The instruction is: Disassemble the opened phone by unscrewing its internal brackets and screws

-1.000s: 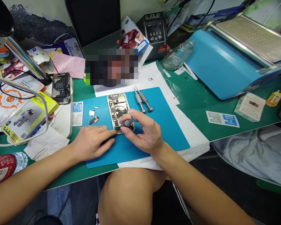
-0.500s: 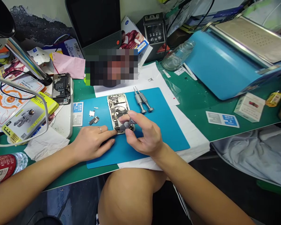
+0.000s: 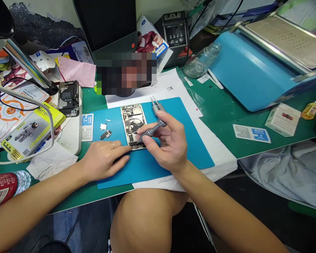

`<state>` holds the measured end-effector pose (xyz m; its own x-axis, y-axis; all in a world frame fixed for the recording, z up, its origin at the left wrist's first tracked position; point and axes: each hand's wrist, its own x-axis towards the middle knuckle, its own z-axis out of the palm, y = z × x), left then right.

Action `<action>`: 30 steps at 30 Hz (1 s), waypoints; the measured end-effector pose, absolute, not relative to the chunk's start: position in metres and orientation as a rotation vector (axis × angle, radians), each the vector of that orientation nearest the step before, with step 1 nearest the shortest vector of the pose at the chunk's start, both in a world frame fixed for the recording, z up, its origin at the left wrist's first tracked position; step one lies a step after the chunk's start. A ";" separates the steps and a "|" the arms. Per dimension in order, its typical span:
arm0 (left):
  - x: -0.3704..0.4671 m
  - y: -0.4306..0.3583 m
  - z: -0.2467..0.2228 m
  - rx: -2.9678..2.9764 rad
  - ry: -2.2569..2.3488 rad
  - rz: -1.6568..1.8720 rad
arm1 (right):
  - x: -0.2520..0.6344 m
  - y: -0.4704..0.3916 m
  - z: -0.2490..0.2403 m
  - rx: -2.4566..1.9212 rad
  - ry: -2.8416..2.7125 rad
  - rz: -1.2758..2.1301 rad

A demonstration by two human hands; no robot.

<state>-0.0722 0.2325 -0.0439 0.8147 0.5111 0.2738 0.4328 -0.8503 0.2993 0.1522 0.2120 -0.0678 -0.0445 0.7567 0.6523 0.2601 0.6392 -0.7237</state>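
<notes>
An opened phone point(image 3: 133, 121) with its inner parts showing lies on a blue mat point(image 3: 197, 140). My left hand point(image 3: 102, 158), a ring on one finger, rests on the mat with a fingertip at the phone's lower left corner; its fingers are spread and it holds nothing. A grey screwdriver point(image 3: 154, 130) is in the fingers of my right hand point(image 3: 171, 140), tilted, its lower end over the bottom of the phone. More grey screwdrivers point(image 3: 156, 105) lie just behind that hand, partly hidden. Left of the phone are a small dark part point(image 3: 105, 134) and a silver piece point(image 3: 103, 126).
A second opened phone point(image 3: 68, 98) lies on a white tray point(image 3: 77, 140) at the left, beside boxes point(image 3: 33, 131) and a lamp stand point(image 3: 28, 65). Farther back stand a screen point(image 3: 107, 24) and a glass jar point(image 3: 201, 61). A small white box point(image 3: 283, 119) is at the right.
My right hand has moved slightly right, and the screwdriver in it has gone from nearly end-on to tilted, with more of its shaft showing. My left hand has stayed in place.
</notes>
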 end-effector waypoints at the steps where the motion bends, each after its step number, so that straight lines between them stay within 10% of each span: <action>1: -0.072 0.232 -0.044 2.773 0.730 0.520 | 0.152 0.212 -0.068 -0.857 -1.607 0.500; 30: -0.071 0.231 -0.044 2.636 0.872 0.747 | 0.152 0.210 -0.062 -0.820 -1.504 0.612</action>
